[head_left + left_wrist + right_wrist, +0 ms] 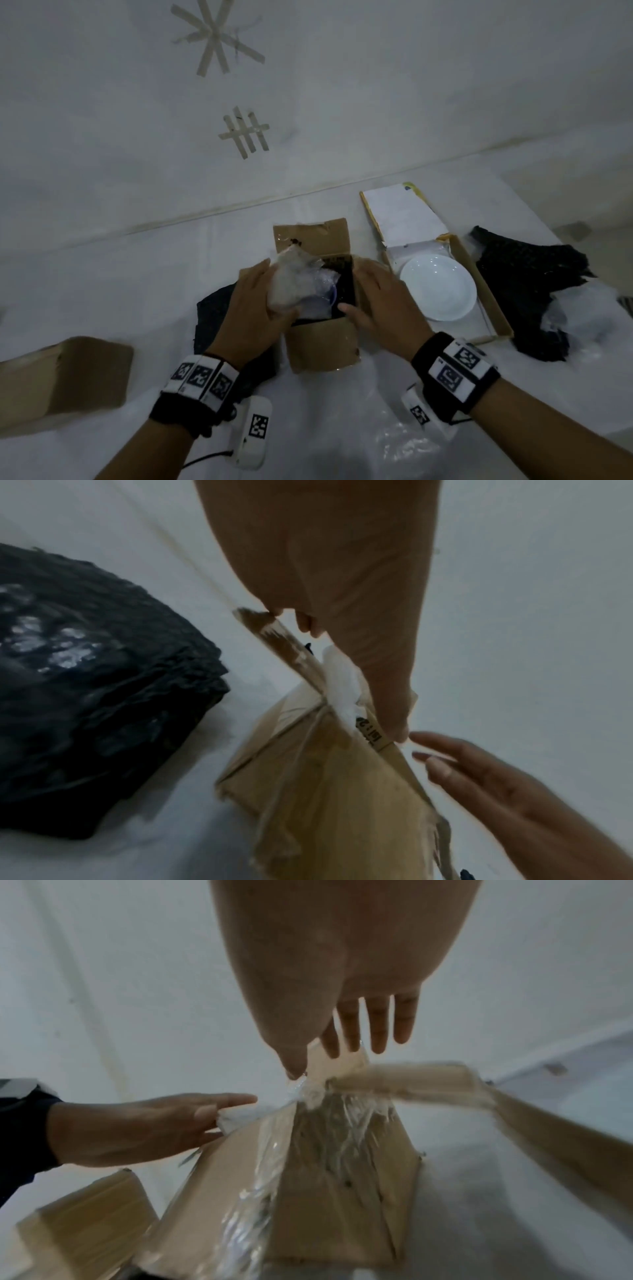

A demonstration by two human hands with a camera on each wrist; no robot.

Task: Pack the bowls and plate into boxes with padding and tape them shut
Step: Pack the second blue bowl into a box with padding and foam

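A small brown box [322, 346] stands open in the middle of the table, with its flaps spread. My left hand [274, 294] holds a crumpled wad of white padding [296, 281] over the opening, fingers on top and thumb beneath. Under the wad the bluish rim of a bowl [329, 298] shows inside the dark box. My right hand [363, 291] lies open on the box's right flap, thumb at the front edge. In the right wrist view its fingers [378, 1031] are straight above the flap. A white plate [438, 291] lies in a flat open box [493, 301] to the right.
Black padding [527, 284] and clear wrap lie at the far right. More black padding [212, 308] sits under my left wrist. A closed brown box [61, 380] stands at the near left, and a clear plastic bag [376, 428] lies in front.
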